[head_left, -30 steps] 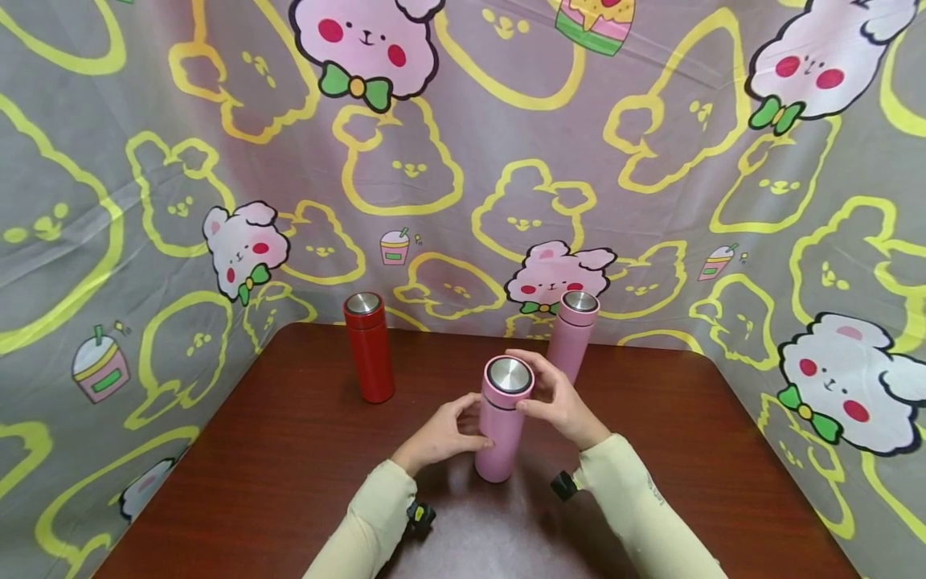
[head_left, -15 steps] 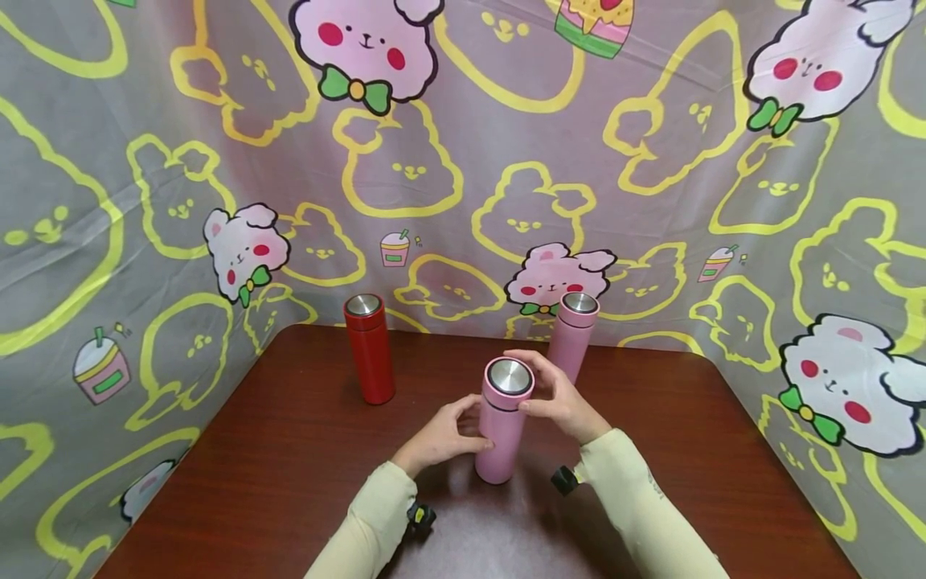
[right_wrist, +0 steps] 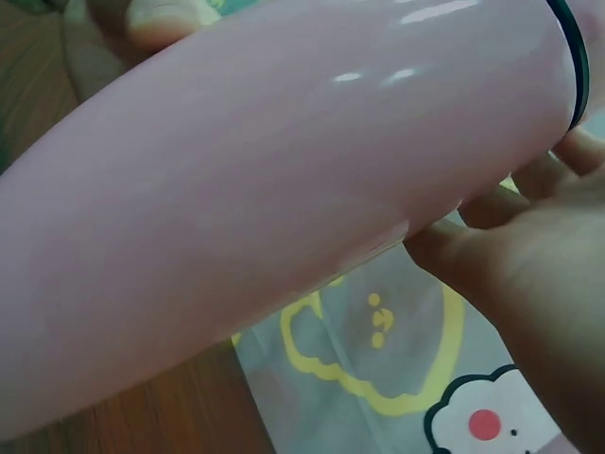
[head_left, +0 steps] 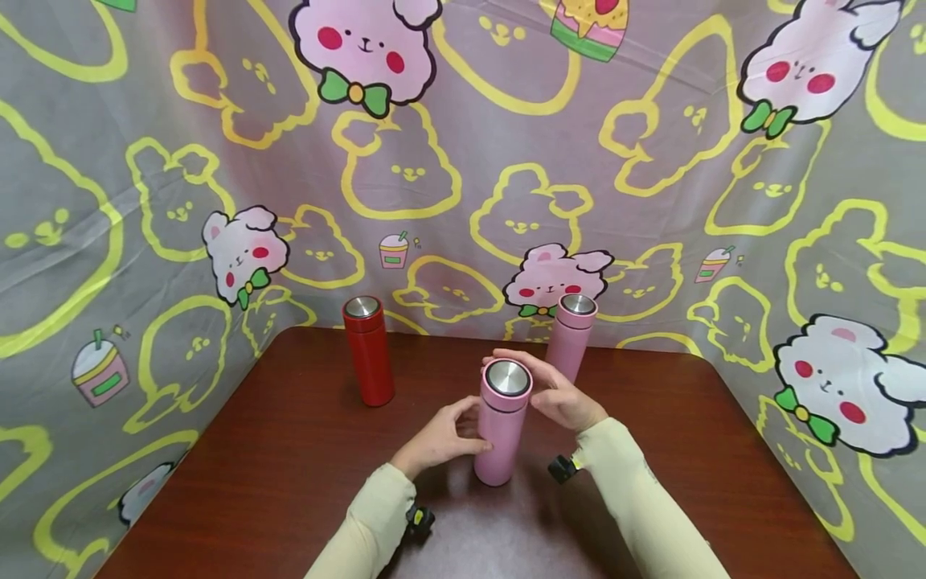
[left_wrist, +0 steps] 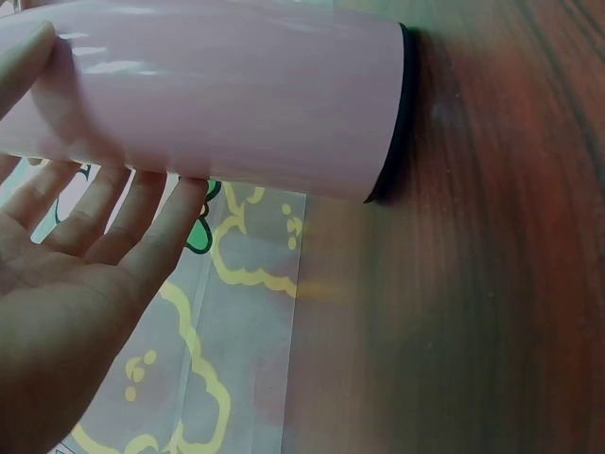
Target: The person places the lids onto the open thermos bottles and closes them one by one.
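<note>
A pink thermos [head_left: 497,442] stands upright on the brown table, its lid [head_left: 509,379] topped by a silver disc. My left hand [head_left: 437,438] grips the middle of its body, thumb in front. In the left wrist view, the fingers [left_wrist: 156,213] touch the thermos [left_wrist: 246,104] above its black base ring. Up at the lid, my right hand [head_left: 560,396] has its fingers curled round the far side. The right wrist view shows those fingers [right_wrist: 492,203] against the thermos [right_wrist: 284,180] near the dark seam; the right thumb's contact cannot be made out there.
A red thermos [head_left: 370,354] stands at the back left of the table [head_left: 289,450]. Behind my right hand is a second pink thermos [head_left: 570,342], partly hidden. A cartoon-printed cloth [head_left: 405,233] hangs round the back and sides.
My right thumb has drawn back from the lid's front to its right side, and the right fingers reach farther left behind the lid. The left hand and the thermos keep their place.
</note>
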The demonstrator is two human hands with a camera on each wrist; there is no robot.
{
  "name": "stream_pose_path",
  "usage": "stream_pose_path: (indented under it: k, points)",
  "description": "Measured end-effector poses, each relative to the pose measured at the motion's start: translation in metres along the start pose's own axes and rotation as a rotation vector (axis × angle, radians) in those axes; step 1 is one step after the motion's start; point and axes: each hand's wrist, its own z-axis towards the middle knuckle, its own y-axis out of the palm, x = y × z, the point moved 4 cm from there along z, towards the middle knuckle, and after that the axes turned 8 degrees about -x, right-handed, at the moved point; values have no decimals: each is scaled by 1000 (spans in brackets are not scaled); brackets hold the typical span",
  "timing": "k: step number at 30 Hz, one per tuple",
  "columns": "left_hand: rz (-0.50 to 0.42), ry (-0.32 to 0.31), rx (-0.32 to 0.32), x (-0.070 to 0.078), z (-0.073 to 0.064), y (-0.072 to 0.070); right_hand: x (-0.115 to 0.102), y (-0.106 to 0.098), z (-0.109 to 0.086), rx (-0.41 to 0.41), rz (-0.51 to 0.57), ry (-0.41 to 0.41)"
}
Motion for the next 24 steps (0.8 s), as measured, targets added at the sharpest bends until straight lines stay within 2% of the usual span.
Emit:
stream_pose_path:
  k: [4,9,16,24]
  points:
    - [0,6,-6,15,-4,0,2,-2,9,-98,68,-17]
    - [20,-6,-13,31,-9,0,4,-3,12,-114,67,-5]
    - [21,1,-17,32,-9,2,3,-4,5,-1,20,27]
    - [11,4,-4,32,-8,2,1,-4,0,157,-113,85]
